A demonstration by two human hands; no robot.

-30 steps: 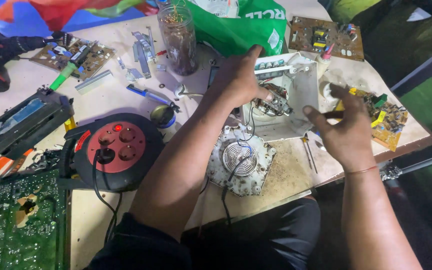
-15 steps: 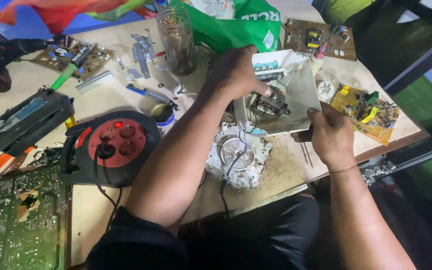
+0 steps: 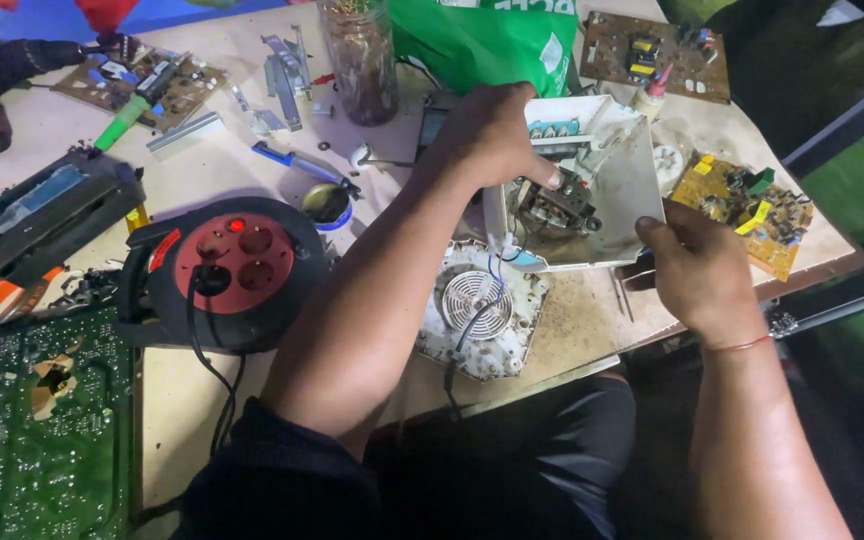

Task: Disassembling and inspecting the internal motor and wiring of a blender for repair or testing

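A white plastic appliance housing (image 3: 624,190) lies open in the middle of the workbench, with a dark electrical part (image 3: 555,203) and wires inside. My left hand (image 3: 487,135) rests over its top left edge, fingers curled onto the rim and inner parts. My right hand (image 3: 697,265) grips the housing's lower right corner and seems to hold a thin dark tool there. Below the housing lies a round white part with a metal coil disc (image 3: 479,305), joined to it by blue and dark wires.
A red and black cable reel (image 3: 235,265) sits left of my arm. A green circuit board (image 3: 32,420) fills the lower left. More boards (image 3: 747,205) (image 3: 652,45), a glass jar (image 3: 359,60), a green bag (image 3: 492,40), a solder tin (image 3: 324,205) and tools crowd the table.
My right hand moved left from the yellow board onto the housing's lower right corner. My left hand stayed on the housing, which has tilted a little.
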